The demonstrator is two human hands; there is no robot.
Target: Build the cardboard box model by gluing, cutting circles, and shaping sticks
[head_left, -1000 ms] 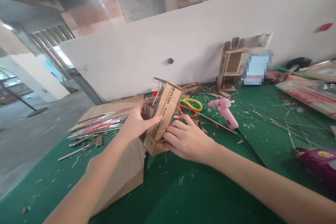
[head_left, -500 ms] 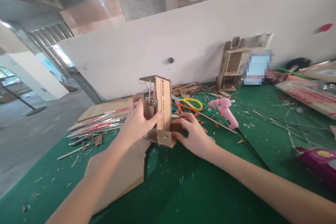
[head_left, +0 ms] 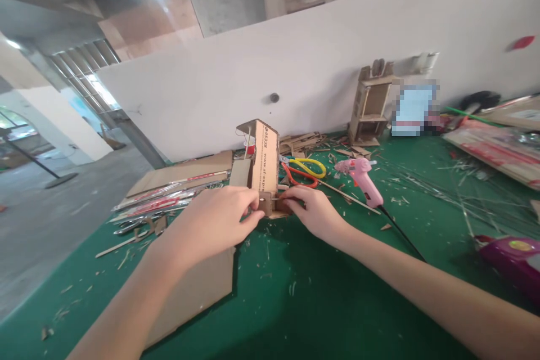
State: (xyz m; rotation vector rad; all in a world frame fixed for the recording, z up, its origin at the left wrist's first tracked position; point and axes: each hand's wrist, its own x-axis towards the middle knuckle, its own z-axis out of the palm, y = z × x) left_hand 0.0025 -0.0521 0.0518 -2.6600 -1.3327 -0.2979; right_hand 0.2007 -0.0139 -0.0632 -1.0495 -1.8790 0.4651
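Fingers (head_left: 253,217) hold a boxy, rough-edged, printed cardboard frame (head_left: 265,160).

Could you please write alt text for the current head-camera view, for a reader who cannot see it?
A person's left hand and right hand touch the lower end of a printed cardboard frame at a green table. To the right are scissors with yellow and orange handles and a pink glue gun.

Tan cardboard piece (head_left: 265,157), black lettering; green tabletop (head_left: 320,298); pink glue gun (head_left: 368,183); yellow-and-orange scissors (head_left: 323,169).
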